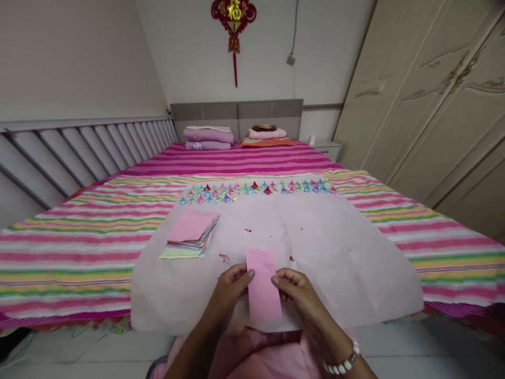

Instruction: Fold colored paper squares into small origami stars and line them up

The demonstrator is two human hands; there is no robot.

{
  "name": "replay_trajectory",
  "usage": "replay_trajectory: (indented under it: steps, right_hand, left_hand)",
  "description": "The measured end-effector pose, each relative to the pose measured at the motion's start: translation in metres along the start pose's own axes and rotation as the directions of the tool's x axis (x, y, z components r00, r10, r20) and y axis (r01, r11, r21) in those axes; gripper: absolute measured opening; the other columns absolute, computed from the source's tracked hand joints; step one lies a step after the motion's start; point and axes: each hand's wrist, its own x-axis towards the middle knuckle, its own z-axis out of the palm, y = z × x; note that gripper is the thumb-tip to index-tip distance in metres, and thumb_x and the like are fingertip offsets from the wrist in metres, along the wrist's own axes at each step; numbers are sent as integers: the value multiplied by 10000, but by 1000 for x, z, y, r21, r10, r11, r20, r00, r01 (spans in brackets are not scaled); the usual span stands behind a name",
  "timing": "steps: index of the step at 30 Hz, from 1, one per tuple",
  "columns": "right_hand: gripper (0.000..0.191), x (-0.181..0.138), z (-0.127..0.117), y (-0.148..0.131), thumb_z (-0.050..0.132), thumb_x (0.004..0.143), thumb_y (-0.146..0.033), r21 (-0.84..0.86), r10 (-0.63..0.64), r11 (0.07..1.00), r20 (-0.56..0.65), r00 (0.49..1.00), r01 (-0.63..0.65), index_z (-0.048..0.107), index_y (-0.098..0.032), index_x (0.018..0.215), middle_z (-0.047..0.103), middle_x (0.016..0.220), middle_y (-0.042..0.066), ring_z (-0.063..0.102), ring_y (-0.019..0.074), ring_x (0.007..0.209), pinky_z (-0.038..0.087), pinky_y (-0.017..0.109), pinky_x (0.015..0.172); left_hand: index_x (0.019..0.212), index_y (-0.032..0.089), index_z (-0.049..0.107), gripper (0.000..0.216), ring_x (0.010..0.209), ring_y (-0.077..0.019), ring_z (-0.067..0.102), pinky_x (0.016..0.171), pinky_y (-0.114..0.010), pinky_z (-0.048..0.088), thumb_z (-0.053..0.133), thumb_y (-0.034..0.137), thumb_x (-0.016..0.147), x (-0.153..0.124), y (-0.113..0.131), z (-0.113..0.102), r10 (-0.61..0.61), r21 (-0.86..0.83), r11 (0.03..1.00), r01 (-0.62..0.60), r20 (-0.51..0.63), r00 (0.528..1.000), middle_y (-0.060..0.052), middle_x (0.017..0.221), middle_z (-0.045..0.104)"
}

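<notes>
A pink sheet of paper (pixel 263 295), taller than it is wide, is held up between both hands over the near edge of the pale sheet. My left hand (pixel 233 284) pinches its left edge, thumb in front and fingers behind. On the opposite edge, my right hand (pixel 294 287) grips it the same way; a white bead bracelet (pixel 344 360) circles that wrist. To the left lies a stack of coloured paper (pixel 193 227) with a pink sheet on top. Small folded paper pieces (pixel 267 190) in many colours stand in rows at the far side.
The pale sheet (pixel 339 284) covers part of a striped bed (pixel 71 237). Red paper scraps (pixel 224 258) are scattered near my hands. Folded bedding (pixel 209 138) rests by the headboard (pixel 268 113). A railing (pixel 90 150) runs along the left; a wardrobe (pixel 426 105) stands right.
</notes>
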Motion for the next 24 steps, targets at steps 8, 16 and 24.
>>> replay_trajectory:
  steps: [8, 16, 24]
  right_hand:
    - [340, 0, 1, 4, 796, 598, -404, 34, 19, 999, 75, 997, -22, 704, -162, 818, 587, 589, -16, 440, 84, 499, 319, 213, 492]
    - [310, 1, -1, 0, 799, 580, -400, 18, -41, 999, -58, 997, 42, 708, -168, 765, 551, 543, -24, 430, 92, 478, 342, 227, 479]
    - [375, 0, -3, 1, 751, 672, -394, 48, -105, 993, -34, 994, 107, 686, -182, 975, 562, 592, -28, 462, 93, 501, 373, 235, 508]
  left_hand:
    - [883, 140, 685, 311, 622, -132, 595, 589, -232, 450, 693, 403, 718, 6, -5, -2, 13, -44, 999, -19, -119, 993, -38, 728, 690]
    - [989, 109, 674, 403, 810, -219, 654, 695, -297, 493, 633, 446, 771, -4, 2, 8, -63, -160, 985, 69, 44, 997, -127, 886, 715]
    - [930, 132, 686, 318, 871, -240, 664, 762, -318, 498, 653, 401, 763, -5, 3, 9, -62, -206, 976, 74, 61, 996, -110, 907, 728]
